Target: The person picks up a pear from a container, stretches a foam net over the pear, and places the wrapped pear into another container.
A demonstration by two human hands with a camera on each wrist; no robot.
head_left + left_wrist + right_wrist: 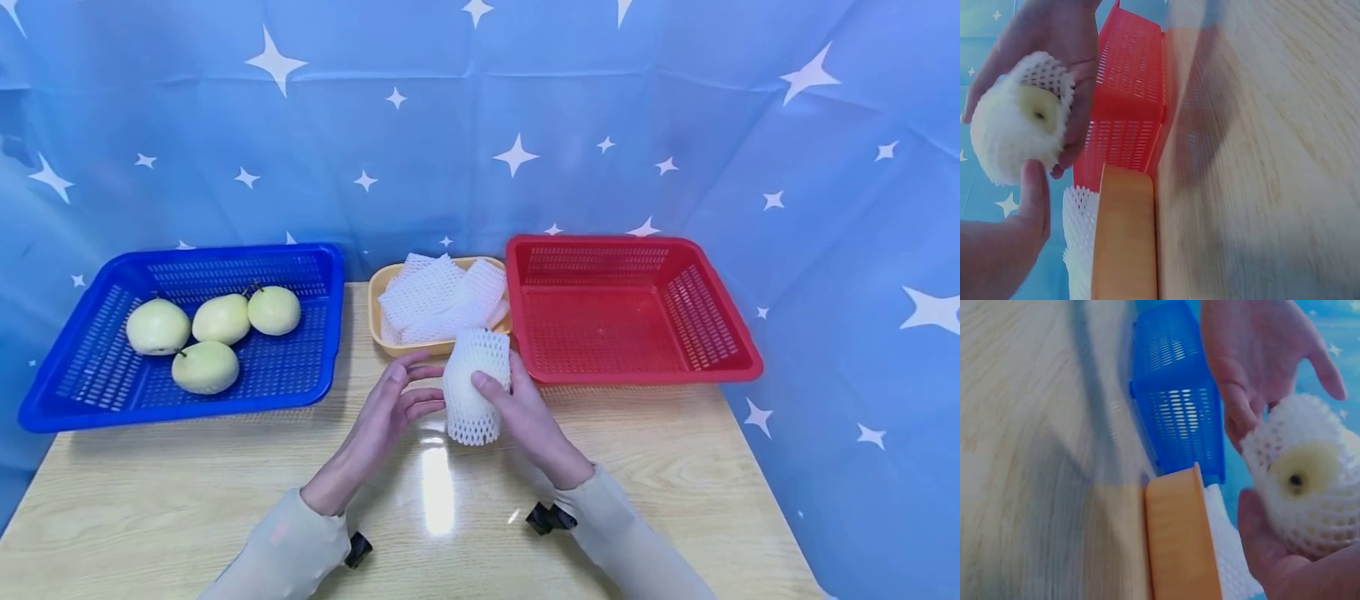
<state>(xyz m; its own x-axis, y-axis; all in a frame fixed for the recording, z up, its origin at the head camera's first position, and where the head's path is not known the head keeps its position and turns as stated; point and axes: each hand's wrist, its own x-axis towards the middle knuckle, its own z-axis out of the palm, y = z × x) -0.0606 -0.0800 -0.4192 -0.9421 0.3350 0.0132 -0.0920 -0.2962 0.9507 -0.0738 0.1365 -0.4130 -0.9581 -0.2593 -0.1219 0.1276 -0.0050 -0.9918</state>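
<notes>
My right hand [528,417] holds a pear in a white foam net sleeve [467,396], its thumb laid over the front of the net. My left hand [386,408] is at the left side of the sleeve, its fingers loosely extended toward it. In the right wrist view the left hand [1260,356] shows an open palm behind the sleeve. Both wrist views show one end of the yellowish pear [1044,106] through the open mouth of the net, with a dark spot in its middle.
Several bare pears [206,367] lie in a blue basket [330,333] on the left. Behind my hands, a small yellow-orange basket [375,312] holds more white foam nets [431,296]. On the right stands a red basket [600,333]. A blue star-patterned cloth [420,167] hangs behind the wooden table.
</notes>
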